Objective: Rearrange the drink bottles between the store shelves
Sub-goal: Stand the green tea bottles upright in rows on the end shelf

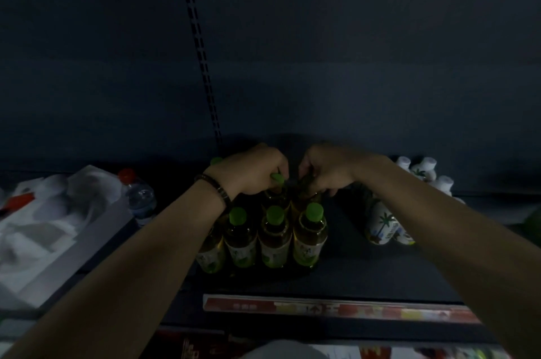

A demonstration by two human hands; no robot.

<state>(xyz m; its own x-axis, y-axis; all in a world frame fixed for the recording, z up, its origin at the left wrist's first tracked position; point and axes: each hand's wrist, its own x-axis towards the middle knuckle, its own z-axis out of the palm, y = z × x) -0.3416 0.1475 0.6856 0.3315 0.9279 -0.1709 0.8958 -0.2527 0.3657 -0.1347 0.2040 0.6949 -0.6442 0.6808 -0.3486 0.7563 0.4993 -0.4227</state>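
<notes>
Gripping: left hand (251, 175) curled round green-capped bottle (277, 179) at the neck; right hand (328, 172) curled on neighbouring bottle (303, 202), cap hidden. Best lifted straight up, clear of front row (275, 231).

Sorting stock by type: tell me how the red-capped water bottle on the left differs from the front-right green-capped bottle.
The red-capped water bottle holds clear liquid; the front-right green-capped bottle holds yellowish liquid above a green and white label. The water bottle stands alone beside a white box; the green-capped bottle stands packed in a group of its kind. Both stand upright, caps on.
</notes>
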